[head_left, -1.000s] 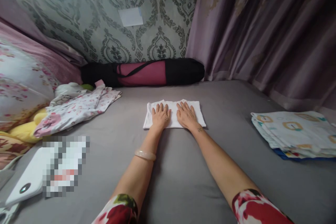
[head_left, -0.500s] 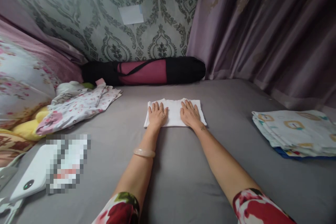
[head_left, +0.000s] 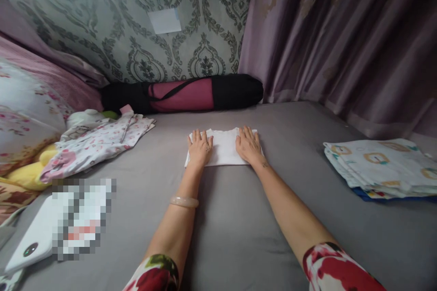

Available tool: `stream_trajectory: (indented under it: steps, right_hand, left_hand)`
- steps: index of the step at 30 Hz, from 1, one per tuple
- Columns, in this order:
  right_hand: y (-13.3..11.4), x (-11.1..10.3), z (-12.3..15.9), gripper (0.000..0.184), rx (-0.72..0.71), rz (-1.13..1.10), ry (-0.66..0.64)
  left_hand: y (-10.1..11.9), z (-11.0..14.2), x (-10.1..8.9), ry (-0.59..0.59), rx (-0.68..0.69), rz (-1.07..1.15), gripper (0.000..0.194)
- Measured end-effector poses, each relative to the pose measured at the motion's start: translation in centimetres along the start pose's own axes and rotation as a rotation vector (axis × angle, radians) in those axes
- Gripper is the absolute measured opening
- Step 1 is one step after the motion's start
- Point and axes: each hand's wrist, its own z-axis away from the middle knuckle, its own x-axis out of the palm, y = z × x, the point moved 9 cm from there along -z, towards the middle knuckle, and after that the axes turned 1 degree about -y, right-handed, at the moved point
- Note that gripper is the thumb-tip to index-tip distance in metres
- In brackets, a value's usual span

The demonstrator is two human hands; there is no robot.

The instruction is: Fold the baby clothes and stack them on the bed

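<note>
A folded white garment [head_left: 223, 148] lies flat on the grey bed sheet [head_left: 225, 218] in front of me. My left hand [head_left: 200, 148] rests palm down on its left side, fingers stretched out. On the right side my right hand [head_left: 248, 145] also lies flat, its fingers pointing away from me. The middle of the cloth shows between the two hands, and neither hand grips it. A pale bangle [head_left: 184, 202] is on my left wrist.
Folded patterned cloths [head_left: 382, 163] are stacked at the right. At the left lie a printed garment [head_left: 99, 145], a yellow plush item [head_left: 30, 173] and a white phone [head_left: 41, 232] beside a blurred-out item. A black and maroon long bag [head_left: 184, 93] lines the wall.
My hands have slid slightly apart towards the garment's side edges, both still flat on it. The whole view has shifted a little.
</note>
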Motion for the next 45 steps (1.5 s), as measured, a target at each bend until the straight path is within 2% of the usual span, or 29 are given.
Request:
stream_trajectory:
  steps: [4,6,12,18,23,30,34,37,39,43,45]
  right_hand:
    - [0.9,1.3,0.0,0.058,0.035,0.018,-0.037]
    - [1.1,1.7,0.0,0.058,0.037,0.021,-0.042]
    - [1.1,1.2,-0.2,0.057,0.038,0.000,-0.055]
    - [2.8,0.0,-0.6,0.058,0.069,0.024,0.025]
    - [4.3,1.5,-0.5,0.060,0.082,0.043,-0.036]
    - [4.6,1.8,-0.7,0.060,0.088,0.039,-0.075]
    - [4.4,1.1,-0.9,0.059,0.094,0.024,-0.088]
    - [3.5,0.1,-1.0,0.059,0.046,0.022,-0.023]
    - [2.9,0.0,-1.0,0.059,0.008,0.025,0.003]
    - [2.9,1.4,-0.8,0.058,0.004,0.033,-0.047]
    - [3.0,1.8,-0.7,0.059,0.002,0.033,-0.057]
  left_hand:
    - [-0.8,0.1,1.5,-0.115,-0.008,0.017,0.061]
    - [-1.0,0.1,1.8,-0.135,-0.005,0.028,0.061]
    - [-1.1,-0.1,1.4,-0.105,-0.012,0.036,0.061]
    - [-2.5,-0.4,-0.2,0.030,-0.059,0.029,0.062]
    - [-3.6,-0.2,1.6,-0.121,-0.075,0.055,0.063]
    - [-3.8,-0.4,1.9,-0.144,-0.093,0.090,0.065]
    - [-3.7,-0.6,0.9,-0.099,-0.099,0.082,0.064]
    - [-3.1,-0.8,-0.2,0.010,-0.051,0.042,0.064]
    - [-2.6,-0.8,-0.2,0.028,-0.008,0.027,0.063]
    - [-2.3,-0.7,1.7,-0.117,0.025,0.047,0.061]
    - [-2.3,-0.7,2.1,-0.141,0.030,0.056,0.061]
